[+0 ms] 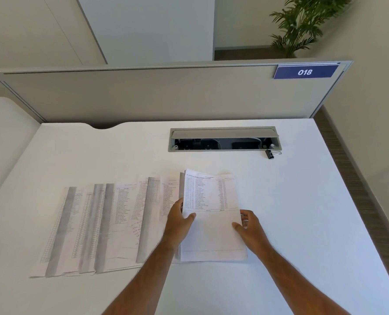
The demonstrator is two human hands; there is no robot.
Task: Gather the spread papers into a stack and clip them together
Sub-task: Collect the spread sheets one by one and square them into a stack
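Gripping a stack of printed sheets (211,214) by its side edges, the left hand (180,220) and right hand (249,225) are holding it mid-desk (302,201), beside overlapping spread papers (102,226), with the binder clip (271,153) lying near the far edge.

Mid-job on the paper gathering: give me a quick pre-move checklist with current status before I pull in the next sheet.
1. Left hand grips the gathered stack at its left edge: ok.
2. Right hand holds the stack's right edge: ok.
3. All sheets gathered: not ok; the spread papers lie fanned out to the left.
4. Stack edges squared: cannot tell.
5. Binder clip free on the desk, by the cable tray: ok.
6. Stack clipped: not ok.
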